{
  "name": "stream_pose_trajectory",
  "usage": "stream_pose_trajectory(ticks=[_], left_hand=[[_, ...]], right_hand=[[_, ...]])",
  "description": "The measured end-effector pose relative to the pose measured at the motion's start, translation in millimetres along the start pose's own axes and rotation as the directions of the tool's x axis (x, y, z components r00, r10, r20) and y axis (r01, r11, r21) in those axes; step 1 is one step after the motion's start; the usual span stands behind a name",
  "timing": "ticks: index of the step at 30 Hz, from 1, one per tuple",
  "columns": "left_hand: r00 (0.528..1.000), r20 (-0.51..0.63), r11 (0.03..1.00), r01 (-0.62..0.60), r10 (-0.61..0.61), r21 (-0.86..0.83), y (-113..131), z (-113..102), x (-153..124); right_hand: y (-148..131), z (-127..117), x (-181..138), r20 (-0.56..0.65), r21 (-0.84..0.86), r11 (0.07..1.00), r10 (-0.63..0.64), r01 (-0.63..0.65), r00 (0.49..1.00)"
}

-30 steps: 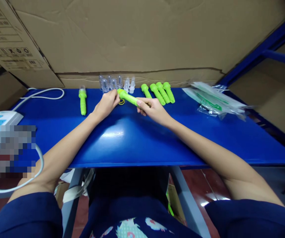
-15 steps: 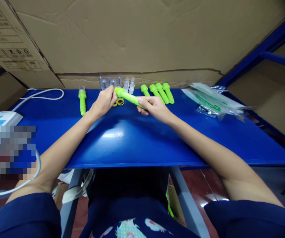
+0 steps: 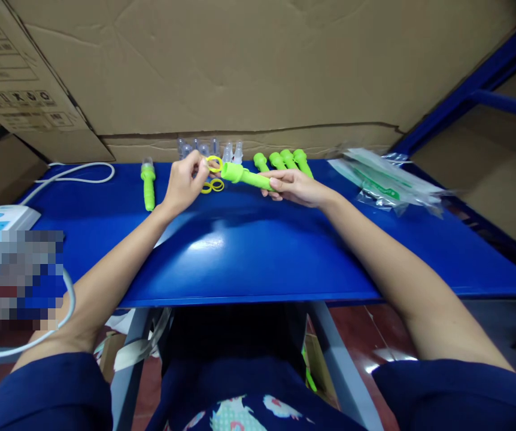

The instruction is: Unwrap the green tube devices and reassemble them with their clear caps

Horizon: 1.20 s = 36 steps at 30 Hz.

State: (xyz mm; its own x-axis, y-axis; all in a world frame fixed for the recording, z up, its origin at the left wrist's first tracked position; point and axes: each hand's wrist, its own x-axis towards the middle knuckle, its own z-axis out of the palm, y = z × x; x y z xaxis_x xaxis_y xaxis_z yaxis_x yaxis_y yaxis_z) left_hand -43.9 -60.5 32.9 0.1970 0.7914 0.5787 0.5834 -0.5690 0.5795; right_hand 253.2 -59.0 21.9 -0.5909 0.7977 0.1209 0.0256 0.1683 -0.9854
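Between thumb and fingers, my left hand (image 3: 187, 181) pinches a yellow ring (image 3: 214, 164). My right hand (image 3: 297, 187) is closed round the narrow end of a bright green plastic tube (image 3: 249, 176), whose wider open end points left, close to the ring but apart from it. Below them more yellow rings (image 3: 217, 185) lie on the blue tabletop. Clear plastic caps (image 3: 215, 146) and whitish translucent ones (image 3: 238, 153) stand in a cluster behind my left hand. Several similar green tubes (image 3: 301, 160) rest behind my right hand.
To the left lies a green tube with a clear cap (image 3: 149, 184). A white power strip (image 3: 9, 216) and its cable sit at the left edge. Flat clear plastic bags with green print (image 3: 384, 179) lie at the right. Cardboard (image 3: 240, 66) walls the back of the blue table (image 3: 258, 263).
The yellow ring, formerly at the tube's wide end, is now apart from it in my left hand. My right hand and the tube have shifted right.
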Motion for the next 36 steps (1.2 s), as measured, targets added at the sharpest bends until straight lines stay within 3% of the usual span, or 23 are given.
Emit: stream_pose_trajectory(ticks=[3,6,9,11,13,17,20,24,28,31,33,36], left_hand=[[0.997,0.036,0.996,0.072,-0.070,-0.043,-13.1,-6.9,6.0],[0.993,0.043,0.994,0.113,-0.113,0.012,-29.7,-9.9,10.3],[0.993,0.081,0.985,0.069,-0.082,0.158,-37.8,-6.7,9.7],[0.988,0.149,0.967,-0.003,-0.036,0.253,-37.4,-3.2,7.3],[0.978,0.206,0.944,-0.055,-0.014,0.324,-34.9,-0.6,4.7],[0.970,0.239,0.917,-0.056,-0.044,0.395,-32.6,0.0,2.0],[0.970,0.228,0.909,-0.022,-0.081,0.416,-34.8,-2.0,2.9],[0.982,0.124,0.878,0.067,-0.142,0.474,-39.9,-9.1,6.1],[0.964,-0.131,0.822,0.266,-0.231,0.504,-52.4,-25.7,8.7],[0.913,-0.265,0.773,0.405,-0.311,0.489,-70.4,-41.4,9.1],[0.867,-0.280,0.730,0.498,-0.412,0.469,-83.7,-50.1,9.3],[0.761,-0.248,0.637,0.641,-0.599,0.428,-98.5,-57.7,11.2]], right_hand=[[1.5,-7.9,0.6,-0.183,-0.084,0.996,-0.015,0.000,0.983],[1.5,-10.0,2.6,-0.374,-0.283,0.958,-0.058,-0.054,0.925],[3.5,-3.6,3.7,-0.483,-0.601,0.781,-0.187,-0.169,0.855],[6.4,4.7,3.4,-0.479,-0.773,0.585,-0.284,-0.246,0.831],[9.3,14.1,2.6,-0.436,-0.862,0.411,-0.307,-0.296,0.846],[11.2,29.7,2.9,-0.362,-0.926,0.179,-0.181,-0.332,0.914],[11.4,34.6,5.9,-0.338,-0.941,0.061,-0.098,-0.333,0.936],[15.9,32.8,9.1,-0.315,-0.949,0.018,-0.073,-0.315,0.946],[21.3,28.9,9.8,-0.309,-0.951,0.019,-0.102,-0.309,0.945],[22.4,29.1,10.3,-0.290,-0.957,0.029,-0.139,-0.289,0.947],[21.2,31.1,10.2,-0.287,-0.958,0.040,-0.156,-0.284,0.945],[17.1,35.8,8.9,-0.287,-0.958,0.055,-0.190,-0.282,0.939]])
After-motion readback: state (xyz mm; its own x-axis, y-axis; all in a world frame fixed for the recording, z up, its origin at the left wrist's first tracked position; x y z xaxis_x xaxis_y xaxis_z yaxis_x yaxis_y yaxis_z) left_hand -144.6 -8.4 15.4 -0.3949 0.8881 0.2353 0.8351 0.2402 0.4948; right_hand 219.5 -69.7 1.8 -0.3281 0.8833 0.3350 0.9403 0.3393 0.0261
